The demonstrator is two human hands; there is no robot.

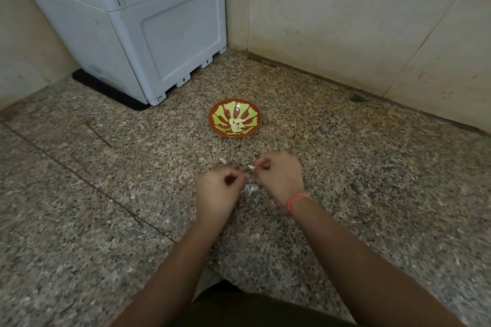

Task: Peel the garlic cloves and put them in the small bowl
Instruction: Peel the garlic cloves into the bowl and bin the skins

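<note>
Garlic clove [251,167]: a small pale piece, pinched at the fingertips of the right hand [281,178], with its pointed end sticking out toward the left hand [218,191]. It is too small to tell how much skin is on it. The right hand's fingers are curled tight around it, knuckles up. The left hand is also curled, thumb against the forefinger and fingertips turned toward the clove. I cannot tell whether it has hold of anything. Both hands are on the near side of the small bowl [212,117], well apart from it, the right a little nearer to it than the left. An orange thread band [297,199] circles the right wrist.

A little heap of white skins [249,188] lies on the bench [106,220] below the gap between the hands, further from the bowl than the clove is. One loose skin [222,160] lies on the speckled stone between the left hand and the bowl.

The bowl is red-brown with yellow-green leaf shapes inside, and it stands upright on the bench. A cluster of peeled cloves [236,125] rests in its bottom.

Beyond the bowl and to its left, a grey plastic box [132,21] stands on a black mat [106,87] in the corner. The tiled wall [345,21] rises behind the bowl and to its right, with a dark spot [357,98] on the bench at its foot.
</note>
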